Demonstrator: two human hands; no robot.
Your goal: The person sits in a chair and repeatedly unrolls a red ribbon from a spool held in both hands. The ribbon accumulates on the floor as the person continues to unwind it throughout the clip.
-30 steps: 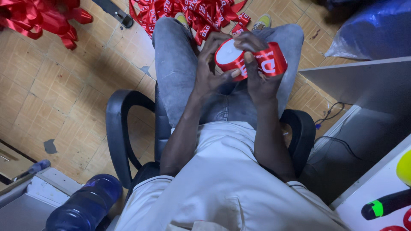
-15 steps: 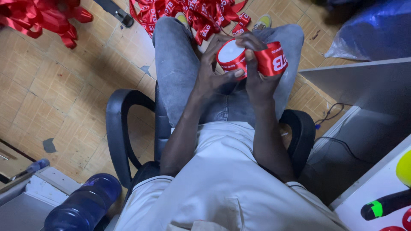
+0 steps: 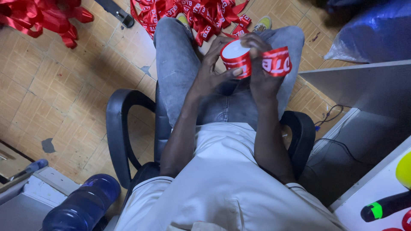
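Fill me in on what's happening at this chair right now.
A person sits in a black office chair and holds a roll of red printed ribbon over their lap. The left hand cradles the roll, and the right hand pinches the loose ribbon end pulled off to the side. A heap of cut red ribbon pieces lies on the wood-pattern floor by their feet. A blue water bottle sits at lower left.

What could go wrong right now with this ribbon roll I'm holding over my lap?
The ribbon roll sits only in the left hand's fingertips over the knees, so it might slip and unspool across the floor. The free ribbon end, pinched by the right hand, may twist or crease. The loose ribbon pile lies by the feet and could snag a shoe.
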